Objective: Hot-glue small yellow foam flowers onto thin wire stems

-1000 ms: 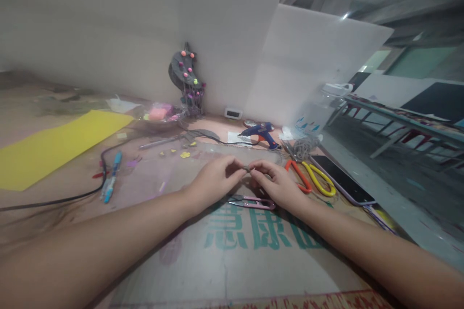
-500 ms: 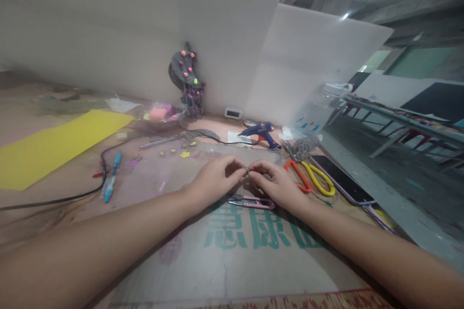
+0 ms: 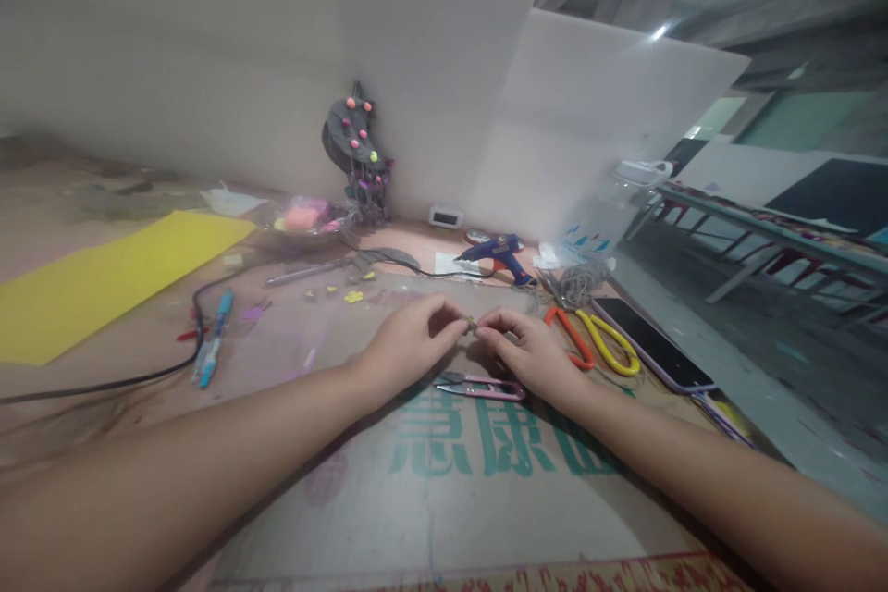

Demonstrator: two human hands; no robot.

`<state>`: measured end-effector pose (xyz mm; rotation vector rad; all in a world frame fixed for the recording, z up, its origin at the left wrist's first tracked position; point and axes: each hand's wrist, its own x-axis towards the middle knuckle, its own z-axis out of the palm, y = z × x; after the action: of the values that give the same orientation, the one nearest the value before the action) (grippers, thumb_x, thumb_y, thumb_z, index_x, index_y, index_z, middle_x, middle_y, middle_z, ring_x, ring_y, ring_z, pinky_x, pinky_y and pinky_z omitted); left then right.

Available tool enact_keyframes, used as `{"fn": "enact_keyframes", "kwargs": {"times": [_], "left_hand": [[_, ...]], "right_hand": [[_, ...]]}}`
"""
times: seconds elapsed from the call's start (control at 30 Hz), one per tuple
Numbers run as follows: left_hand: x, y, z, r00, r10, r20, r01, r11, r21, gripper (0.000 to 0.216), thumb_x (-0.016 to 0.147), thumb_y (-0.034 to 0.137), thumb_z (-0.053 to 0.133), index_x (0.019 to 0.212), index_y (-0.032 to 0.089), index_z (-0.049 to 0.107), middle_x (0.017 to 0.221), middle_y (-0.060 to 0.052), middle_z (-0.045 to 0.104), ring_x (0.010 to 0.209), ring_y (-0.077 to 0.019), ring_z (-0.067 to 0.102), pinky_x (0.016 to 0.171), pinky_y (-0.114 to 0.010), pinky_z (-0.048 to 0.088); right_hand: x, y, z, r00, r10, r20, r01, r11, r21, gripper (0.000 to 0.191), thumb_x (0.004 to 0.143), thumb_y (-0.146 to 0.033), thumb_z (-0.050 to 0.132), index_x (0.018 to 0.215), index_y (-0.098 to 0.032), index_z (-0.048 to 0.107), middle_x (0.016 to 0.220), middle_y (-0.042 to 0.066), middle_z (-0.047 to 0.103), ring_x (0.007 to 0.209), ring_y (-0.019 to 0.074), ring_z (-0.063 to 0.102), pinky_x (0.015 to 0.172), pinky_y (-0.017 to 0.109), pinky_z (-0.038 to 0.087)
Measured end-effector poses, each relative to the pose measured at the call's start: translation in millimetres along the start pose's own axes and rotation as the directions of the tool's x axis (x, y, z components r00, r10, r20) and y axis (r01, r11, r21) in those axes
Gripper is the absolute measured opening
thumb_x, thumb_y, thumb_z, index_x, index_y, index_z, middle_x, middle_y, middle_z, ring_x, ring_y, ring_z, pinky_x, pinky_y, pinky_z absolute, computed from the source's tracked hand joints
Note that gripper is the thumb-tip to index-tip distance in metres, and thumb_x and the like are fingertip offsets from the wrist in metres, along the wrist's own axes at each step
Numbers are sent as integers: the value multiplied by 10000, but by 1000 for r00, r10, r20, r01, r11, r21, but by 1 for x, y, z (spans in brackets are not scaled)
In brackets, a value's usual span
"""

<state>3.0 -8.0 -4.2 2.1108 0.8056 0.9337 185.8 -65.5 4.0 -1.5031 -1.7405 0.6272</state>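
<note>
The left hand [image 3: 416,339] and right hand [image 3: 525,350] are holding a tiny drab piece [image 3: 471,324] in nearly closed pinches — at twelve o'clock from the pink-handled thread snips [image 3: 496,387] — apparently a fine-handling step, the next move seemingly calling for light, steady pressure.

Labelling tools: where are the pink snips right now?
Head view, slightly right of centre: the pink snips lie beside the right hand, just beyond the green lettering.
</note>
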Motion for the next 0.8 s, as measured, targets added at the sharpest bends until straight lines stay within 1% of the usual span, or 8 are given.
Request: {"fn": "enact_keyframes", "kwargs": {"times": [0.13, 0.23, 0.33, 0.4, 0.47, 0.6, 0.7, 0.8], "left_hand": [[0, -1, 0, 1000, 1, 8, -1, 1000, -9, 185, 877, 334, 523, 887, 184, 632, 860, -19, 683, 792, -172, 613, 693, -279, 442], [0, 0, -1, 1000, 1, 11, -1, 1000, -13, 196, 879, 340, 516, 883, 181, 629, 863, -25, 682, 797, -176, 611, 691, -279, 442], [0, 1, -1, 1000, -4, 12, 5, 1000, -11, 196, 880, 337, 513, 882, 179, 629, 853, -25, 680, 791, -178, 610, 690, -282, 442], [-1, 2, -1, 1000, -2, 19, 2, 1000, -6, 185, 879, 325, 513, 876, 180, 628, 849, -23, 679, 793, -177, 609, 694, -282, 441], [-1, 3, -2, 1000, 2, 20, -2, 1000, 3, 172, 877, 314, 516, 866, 179, 623, 846, -23, 676, 793, -177, 607, 696, -281, 441], [-1, 3, -3, 1000, 2, 22, -2, 1000, 20, 174, 878, 318, 516, 862, 178, 619, 837, -20, 672, 782, -173, 602, 684, -277, 435], [-1, 3, -3, 1000, 3, 24, -4, 1000, 22, 181, 883, 322, 510, 862, 177, 616, 837, -19, 669, 780, -170, 599, 677, -273, 432], [-1, 3, -3, 999, 6, 31, -7, 1000, 18, 177, 881, 318, 511, 862, 176, 615, 835, -20, 668, 780, -171, 599, 682, -275, 432]], "right_hand": [[0, -1, -1, 1000, 3, 1, -3, 1000, -22, 222, 889, -369, 519, 786, -186, 590, 584, -33, 539, 502, 104, 490, 485, 219, 387], [0, -2, -1, 1000, 8, -7, -8, 1000, -6, 247, 895, -386, 500, 782, -182, 581, 601, -27, 544, 514, 107, 495, 490, 220, 394], [1, -2, -1, 999, -28, -18, 29, 999, 27, 175, 849, -361, 568, 836, -187, 569, 684, -15, 589, 597, 121, 547, 556, 228, 434], [2, -1, 0, 998, -59, -26, 59, 998, 17, 140, 820, -323, 603, 854, -192, 564, 733, -7, 613, 659, 133, 573, 607, 240, 452], [2, 0, 0, 998, -53, -24, 53, 999, -1, 120, 828, -314, 589, 827, -197, 563, 709, -10, 607, 642, 134, 570, 595, 244, 448], [0, 1, 1, 1000, -5, -14, 5, 1000, -9, 176, 865, -358, 550, 787, -201, 568, 607, -28, 555, 530, 122, 516, 504, 236, 406], [0, 2, 1, 1000, 16, -6, -16, 1000, -5, 190, 879, -376, 537, 815, -202, 579, 584, -34, 548, 500, 118, 501, 488, 234, 397], [1, 3, 1, 1000, 9, -2, -9, 1000, 1, 186, 880, -377, 535, 865, -201, 591, 608, -31, 566, 505, 119, 508, 494, 235, 404]]}}
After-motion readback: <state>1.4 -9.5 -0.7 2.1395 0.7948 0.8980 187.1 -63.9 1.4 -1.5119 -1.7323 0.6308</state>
